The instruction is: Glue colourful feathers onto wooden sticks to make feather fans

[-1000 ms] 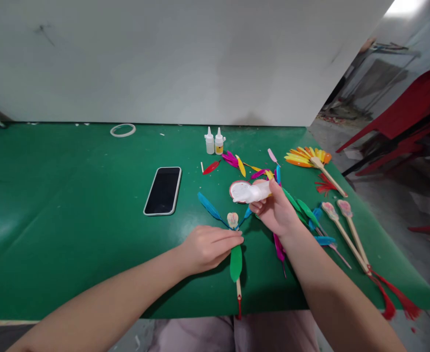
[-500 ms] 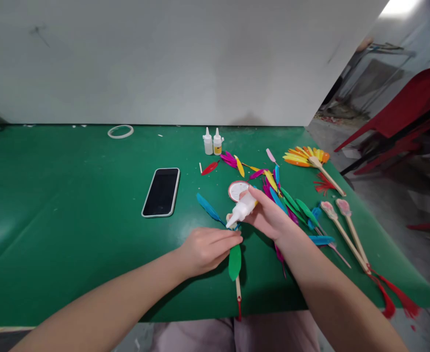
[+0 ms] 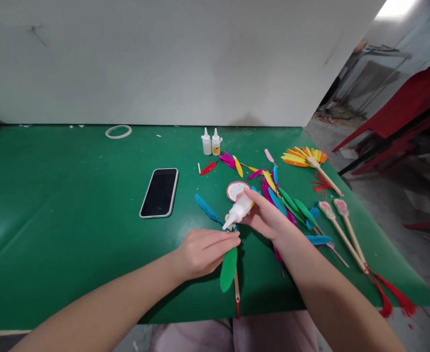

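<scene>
My right hand point(image 3: 264, 215) is closed around a white glue bottle point(image 3: 239, 210), its nozzle tilted down to the left. Just below that nozzle, my left hand point(image 3: 209, 252) pinches a green feather point(image 3: 228, 271), whose broad end hangs toward me. A wooden handle point(image 3: 237, 288) with a red cord lies under the feather. The head of this stick is mostly hidden by the bottle and fingers. A blue feather point(image 3: 207, 209) reaches out from it to the upper left. Behind the bottle sits a round white lid or dish with a red rim point(image 3: 237, 189).
Loose feathers point(image 3: 299, 210) in several colours lie right of my hands. Two wooden sticks with red tassels point(image 3: 345, 239) and a yellow-orange feather fan point(image 3: 306, 157) are farther right. Two small bottles point(image 3: 211, 144), a phone point(image 3: 159, 193) and a tape ring point(image 3: 118, 132) lie on the green table point(image 3: 71, 205).
The green feather's broad end has swung left and toward me. The bottle's nozzle has shifted slightly left and down, close to my left fingertips. The whole view has drifted slightly.
</scene>
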The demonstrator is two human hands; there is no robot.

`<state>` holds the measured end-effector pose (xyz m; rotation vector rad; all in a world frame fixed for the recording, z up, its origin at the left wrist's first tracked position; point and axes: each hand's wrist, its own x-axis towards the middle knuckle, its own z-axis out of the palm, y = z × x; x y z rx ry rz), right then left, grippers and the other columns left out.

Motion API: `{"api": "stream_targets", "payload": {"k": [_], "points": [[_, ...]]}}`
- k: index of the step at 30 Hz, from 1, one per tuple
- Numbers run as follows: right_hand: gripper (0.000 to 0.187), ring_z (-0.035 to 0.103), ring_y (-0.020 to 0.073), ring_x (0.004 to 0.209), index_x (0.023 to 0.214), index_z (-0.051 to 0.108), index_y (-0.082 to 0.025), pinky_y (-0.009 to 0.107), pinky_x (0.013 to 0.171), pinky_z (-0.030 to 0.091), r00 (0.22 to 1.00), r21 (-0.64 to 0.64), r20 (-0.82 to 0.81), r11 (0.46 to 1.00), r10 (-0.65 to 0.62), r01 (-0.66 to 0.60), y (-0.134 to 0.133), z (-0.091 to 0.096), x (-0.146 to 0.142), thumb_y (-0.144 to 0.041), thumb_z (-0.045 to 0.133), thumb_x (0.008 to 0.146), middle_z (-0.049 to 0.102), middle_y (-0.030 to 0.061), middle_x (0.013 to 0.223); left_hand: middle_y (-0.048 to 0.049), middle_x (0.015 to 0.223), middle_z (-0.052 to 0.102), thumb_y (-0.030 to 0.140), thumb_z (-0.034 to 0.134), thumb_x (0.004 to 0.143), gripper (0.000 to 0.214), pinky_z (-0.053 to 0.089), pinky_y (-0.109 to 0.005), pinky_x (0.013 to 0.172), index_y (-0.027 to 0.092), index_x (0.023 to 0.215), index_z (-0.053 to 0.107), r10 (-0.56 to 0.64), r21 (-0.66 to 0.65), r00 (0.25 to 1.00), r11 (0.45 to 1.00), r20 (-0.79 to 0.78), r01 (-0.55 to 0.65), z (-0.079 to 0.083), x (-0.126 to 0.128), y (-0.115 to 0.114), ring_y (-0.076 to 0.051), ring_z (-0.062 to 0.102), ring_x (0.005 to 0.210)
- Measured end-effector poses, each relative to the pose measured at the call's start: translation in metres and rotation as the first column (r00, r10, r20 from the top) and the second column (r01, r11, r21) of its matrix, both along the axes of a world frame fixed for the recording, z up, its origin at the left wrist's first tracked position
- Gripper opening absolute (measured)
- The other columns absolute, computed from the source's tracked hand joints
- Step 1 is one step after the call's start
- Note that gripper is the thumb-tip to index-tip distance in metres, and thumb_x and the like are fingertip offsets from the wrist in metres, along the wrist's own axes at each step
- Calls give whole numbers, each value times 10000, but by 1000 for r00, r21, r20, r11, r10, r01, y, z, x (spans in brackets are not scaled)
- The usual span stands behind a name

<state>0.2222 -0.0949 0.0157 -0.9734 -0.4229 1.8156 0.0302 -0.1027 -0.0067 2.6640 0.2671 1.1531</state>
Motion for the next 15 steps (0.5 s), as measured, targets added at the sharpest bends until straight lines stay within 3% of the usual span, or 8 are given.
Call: {"api": "stream_targets", "payload": {"k": [10, 12, 15], "points": [[326, 579, 119, 643, 742, 592, -171, 261, 591, 505, 1000, 43, 10, 999, 6, -7, -2, 0, -2, -456, 713, 639, 581, -24, 680, -118, 975, 687, 145, 494, 827, 319, 550, -260, 693, 120, 1139, 553, -61, -5, 998, 998, 10, 61, 1, 0, -1, -175, 658, 876], [316, 573, 112, 639, 732, 589, -170, 241, 568, 491, 1000, 56, -16, 998, -12, 13, -2, 2, -3, -445, 714, 642, 579, -22, 682, -95, 920, 691, 188, 471, 842, 342, 540, -247, 644, 140, 1176, 521, -110, -71, 993, 991, 39, 113, 10, 2, -5, -155, 661, 807], [308, 561, 108, 616, 727, 583, -180, 224, 520, 469, 997, 96, -67, 994, -39, 45, -3, 5, -4, -439, 719, 632, 561, -30, 659, -26, 805, 693, 188, 407, 861, 403, 532, -214, 599, 206, 1264, 433, -187, -266, 979, 943, 76, 200, 39, -2, -15, -110, 658, 697]]}}
